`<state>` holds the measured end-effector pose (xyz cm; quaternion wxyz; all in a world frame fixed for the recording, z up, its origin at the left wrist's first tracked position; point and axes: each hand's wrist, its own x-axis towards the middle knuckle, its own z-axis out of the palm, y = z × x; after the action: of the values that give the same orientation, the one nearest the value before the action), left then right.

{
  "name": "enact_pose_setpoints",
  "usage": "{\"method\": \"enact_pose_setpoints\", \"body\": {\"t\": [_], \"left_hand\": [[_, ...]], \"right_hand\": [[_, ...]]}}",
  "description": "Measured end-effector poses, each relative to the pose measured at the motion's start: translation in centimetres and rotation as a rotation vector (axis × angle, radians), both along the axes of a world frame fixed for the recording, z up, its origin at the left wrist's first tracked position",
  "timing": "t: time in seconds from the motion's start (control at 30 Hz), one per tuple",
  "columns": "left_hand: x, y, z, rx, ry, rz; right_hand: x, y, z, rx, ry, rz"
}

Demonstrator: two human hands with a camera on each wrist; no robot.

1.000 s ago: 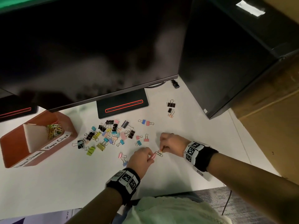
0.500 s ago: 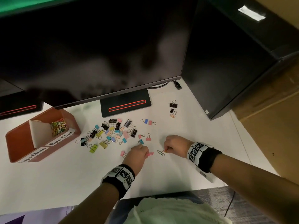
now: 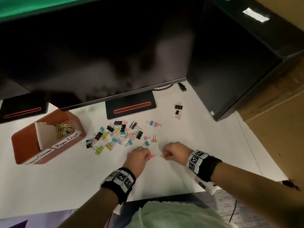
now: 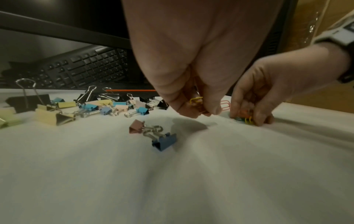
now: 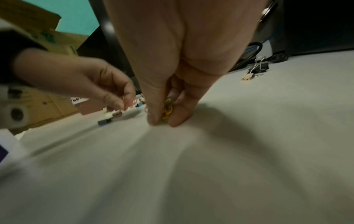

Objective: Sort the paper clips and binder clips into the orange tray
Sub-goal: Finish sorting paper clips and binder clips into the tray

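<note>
My left hand (image 3: 139, 155) pinches paper clips just above the white desk, a pink paper clip (image 3: 152, 156) sticking out to its right and a yellow one (image 4: 195, 100) showing between the fingers. My right hand (image 3: 175, 151) pinches a small bunch of paper clips (image 5: 167, 109), an orange paper clip (image 3: 163, 155) at its fingertips on the desk. A heap of coloured binder clips (image 3: 118, 134) lies behind both hands. The orange tray (image 3: 26, 150) stands at far left, with coloured paper clips (image 3: 63, 129) in its "Paper Clips" compartment.
A pink and a blue binder clip (image 4: 153, 133) lie under my left wrist. More binder clips (image 3: 178, 110) sit at the back right. The monitor stand (image 3: 130, 106) and large dark monitor (image 3: 98, 55) overhang the desk; a black computer case (image 3: 230, 63) blocks the right.
The two hands, together over one clip a second ago, have drawn a little apart. My left hand now holds the pink clip and my right has gathered the orange one.
</note>
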<state>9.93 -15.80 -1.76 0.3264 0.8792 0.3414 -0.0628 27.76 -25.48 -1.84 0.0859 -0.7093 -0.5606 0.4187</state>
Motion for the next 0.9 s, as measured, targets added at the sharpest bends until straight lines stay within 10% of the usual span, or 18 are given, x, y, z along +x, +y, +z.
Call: {"method": "enact_pose_setpoints", "body": {"t": [0.9], "left_hand": [[-4.8,5.8,2.8,-0.063,-0.168,0.068]], "right_hand": [[-3.1,2.7,0.5,-0.148,-0.185,-0.042]]}}
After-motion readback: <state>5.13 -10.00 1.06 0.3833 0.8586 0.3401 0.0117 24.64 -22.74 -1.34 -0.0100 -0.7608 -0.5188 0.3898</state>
